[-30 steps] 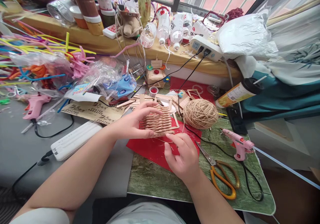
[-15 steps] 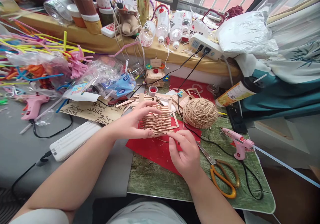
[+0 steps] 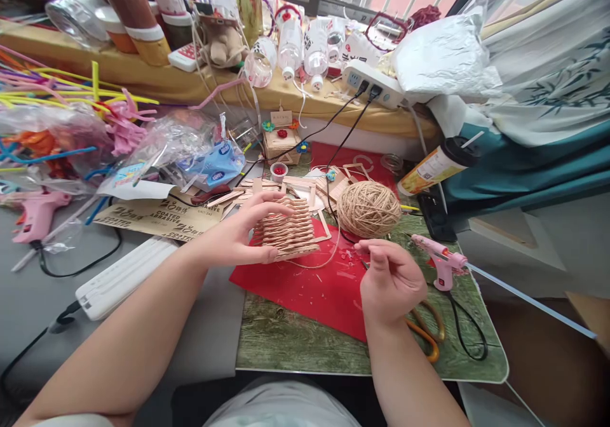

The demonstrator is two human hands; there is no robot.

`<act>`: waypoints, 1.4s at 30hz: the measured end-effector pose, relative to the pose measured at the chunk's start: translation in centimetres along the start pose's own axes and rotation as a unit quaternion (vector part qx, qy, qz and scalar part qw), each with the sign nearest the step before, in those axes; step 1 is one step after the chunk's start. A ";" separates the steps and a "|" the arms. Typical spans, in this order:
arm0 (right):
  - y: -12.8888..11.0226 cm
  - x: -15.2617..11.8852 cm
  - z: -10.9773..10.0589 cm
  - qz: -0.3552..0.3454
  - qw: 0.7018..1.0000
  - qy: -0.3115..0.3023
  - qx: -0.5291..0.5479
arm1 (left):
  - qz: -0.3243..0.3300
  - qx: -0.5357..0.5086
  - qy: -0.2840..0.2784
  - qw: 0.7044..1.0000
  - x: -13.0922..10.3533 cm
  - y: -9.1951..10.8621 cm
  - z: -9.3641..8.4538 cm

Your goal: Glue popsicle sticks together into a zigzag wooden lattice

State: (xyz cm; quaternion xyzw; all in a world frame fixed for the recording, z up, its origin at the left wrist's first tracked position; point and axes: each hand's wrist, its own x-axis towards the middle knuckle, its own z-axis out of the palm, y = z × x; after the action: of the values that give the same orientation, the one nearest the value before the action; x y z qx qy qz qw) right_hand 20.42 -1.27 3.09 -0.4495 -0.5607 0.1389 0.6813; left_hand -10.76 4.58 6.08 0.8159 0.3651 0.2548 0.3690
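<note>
A small box of stacked wooden craft sticks [image 3: 288, 230] with wavy-looking sides rests at the middle of the table. My left hand [image 3: 243, 230] grips it from the left, thumb at the near lower side and fingers over the top. To the right, my right hand [image 3: 393, 281] is raised with curled fingers, apart from the box; whatever it may hold is hidden. Between the box and a ball of jute twine [image 3: 369, 210], a loose strand of twine [image 3: 328, 258] curves over the red sheet [image 3: 305, 293]. Orange-handled scissors [image 3: 431, 344] lie partly behind my right wrist.
A pink glue gun [image 3: 443, 265] with its cord lies at right, near a drink cup [image 3: 436, 166]. Loose craft sticks [image 3: 248, 192] and a decorated wooden box [image 3: 282, 144] sit behind. Another glue gun [image 3: 40, 214] and a power strip [image 3: 126, 277] are at left.
My right hand has left the near corner of the craft-stick box and moved right, over the scissors. My left hand still grips the box. The view has shifted slightly.
</note>
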 end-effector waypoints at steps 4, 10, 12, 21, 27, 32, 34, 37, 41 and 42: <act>0.2 0.5 0.0 0.056 0.997 0.036 0.036 | -0.006 -0.013 -0.001 1.000 0.0 -0.1 0.0; -0.5 -0.5 0.1 0.011 0.996 -0.089 0.024 | -0.003 -0.012 -0.002 1.000 0.1 0.1 0.0; -0.9 -0.7 0.0 -0.031 0.977 -0.212 0.015 | 0.000 -0.012 -0.001 1.000 0.1 0.1 0.0; -0.9 -1.1 0.3 -0.088 0.939 -0.333 -0.016 | 0.003 -0.007 0.001 1.000 0.2 0.1 0.0; -0.8 -1.5 0.4 -0.106 0.950 -0.294 -0.011 | 0.002 -0.007 0.001 1.000 0.2 0.2 0.1; -1.2 -1.3 0.9 -0.151 0.930 -0.335 -0.025 | 0.003 -0.010 0.002 1.000 0.2 0.2 0.1; -1.2 -1.3 1.0 -0.147 0.932 -0.331 -0.026 | 0.005 -0.010 0.003 1.000 0.2 0.2 0.1; -1.3 -1.5 1.0 -0.131 0.939 -0.318 -0.018 | 0.003 -0.010 0.002 1.000 0.2 0.1 0.1; -1.4 -1.7 1.4 -0.129 0.932 -0.339 -0.023 | 0.004 -0.014 0.000 1.000 0.2 0.2 0.1; -1.5 -1.7 1.5 -0.135 0.933 -0.334 -0.022 | 0.004 -0.013 0.000 1.000 0.1 0.3 0.1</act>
State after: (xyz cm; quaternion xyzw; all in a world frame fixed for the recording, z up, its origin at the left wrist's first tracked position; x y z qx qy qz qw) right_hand 18.03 -2.60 3.05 -0.3124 -0.8143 0.1755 0.4566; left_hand -10.51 4.54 6.29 0.8125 0.3579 0.2612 0.3788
